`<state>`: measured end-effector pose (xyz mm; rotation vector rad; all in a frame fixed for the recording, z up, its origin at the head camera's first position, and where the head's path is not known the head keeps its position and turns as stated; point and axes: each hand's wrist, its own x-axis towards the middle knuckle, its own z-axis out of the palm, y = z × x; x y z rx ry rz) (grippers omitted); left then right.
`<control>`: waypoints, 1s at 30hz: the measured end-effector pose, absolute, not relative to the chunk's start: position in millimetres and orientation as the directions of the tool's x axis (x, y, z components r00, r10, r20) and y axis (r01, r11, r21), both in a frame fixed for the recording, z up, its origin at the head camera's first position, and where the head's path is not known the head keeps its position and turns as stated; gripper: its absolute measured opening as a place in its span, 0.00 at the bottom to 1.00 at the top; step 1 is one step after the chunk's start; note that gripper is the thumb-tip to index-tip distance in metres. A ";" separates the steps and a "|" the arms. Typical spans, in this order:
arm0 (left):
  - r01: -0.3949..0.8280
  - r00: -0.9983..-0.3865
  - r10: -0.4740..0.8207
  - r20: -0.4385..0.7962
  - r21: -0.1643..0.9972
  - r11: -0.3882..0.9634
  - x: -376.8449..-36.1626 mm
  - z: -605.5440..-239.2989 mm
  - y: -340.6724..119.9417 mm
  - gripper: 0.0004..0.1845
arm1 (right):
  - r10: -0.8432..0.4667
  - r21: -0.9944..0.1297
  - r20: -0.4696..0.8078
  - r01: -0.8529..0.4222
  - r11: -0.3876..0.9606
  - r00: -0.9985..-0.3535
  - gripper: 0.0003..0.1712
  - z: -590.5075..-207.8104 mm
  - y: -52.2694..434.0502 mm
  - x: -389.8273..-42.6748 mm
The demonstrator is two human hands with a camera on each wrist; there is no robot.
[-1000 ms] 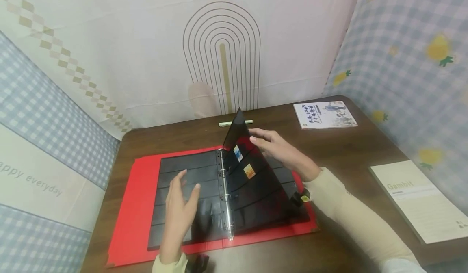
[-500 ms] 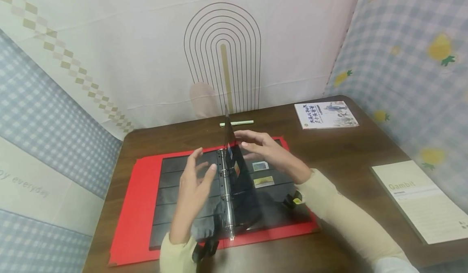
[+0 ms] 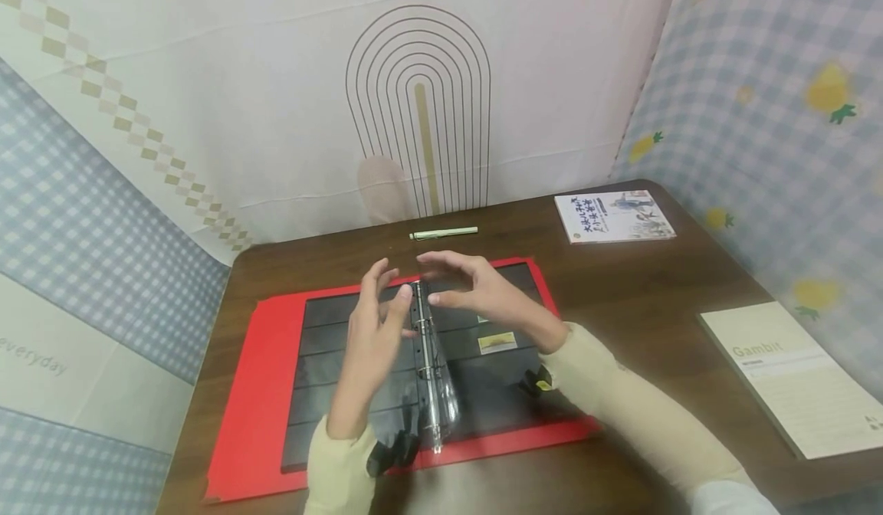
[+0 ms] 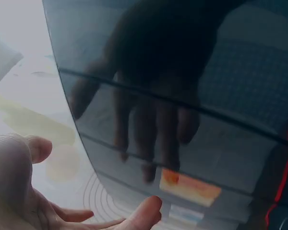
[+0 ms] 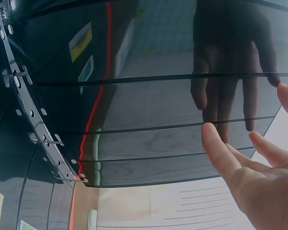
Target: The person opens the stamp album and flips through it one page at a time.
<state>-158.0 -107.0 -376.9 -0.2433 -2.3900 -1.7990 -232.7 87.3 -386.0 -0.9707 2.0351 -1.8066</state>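
A red ring binder [image 3: 251, 400] lies spread on the table with black pocket pages on both sides of its metal rings [image 3: 428, 362]. One black page [image 4: 230, 129] stands almost edge-on between the hands, hard to make out from the head. It carries an orange stamp [image 4: 189, 188] and a blue-white one. My right hand [image 3: 493, 293] is against or very near this page's right face, fingers spread and slightly bent. On the other side, my left hand [image 3: 372, 339] hovers close, fingers apart and holding nothing. A yellow stamp [image 3: 498, 343] shows in the right page's pocket.
A pale green pen [image 3: 444, 233] lies behind the binder. A picture-covered booklet [image 3: 614, 216] is at the back right, and a cream notebook [image 3: 793, 385] marked "Gambit" at the right. Patterned cloths hang around the table [image 3: 641, 285].
The page has swung up from the right toward the left, uncovering stamps on the page beneath. My right hand has moved left with it, and my left hand has come right toward it.
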 end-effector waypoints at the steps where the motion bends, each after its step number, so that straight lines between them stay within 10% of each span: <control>1: 0.197 -0.980 0.044 0.192 0.942 0.271 -159.4 -375.4 -106.5 0.35 | -0.622 -0.950 0.242 -0.311 0.003 -0.745 0.34 -386.0 85.5 -232.7; 17: 0.089 -0.996 0.029 0.085 0.923 0.375 -162.1 -363.9 -103.8 0.37 | -0.647 -0.881 0.290 -0.461 0.108 -0.705 0.35 -393.9 75.8 -224.9; 30: 0.116 -0.976 -0.121 0.182 0.899 0.422 -162.9 -361.7 -108.8 0.16 | -0.559 -0.832 0.236 -0.463 0.307 -0.795 0.30 -423.7 102.5 -250.0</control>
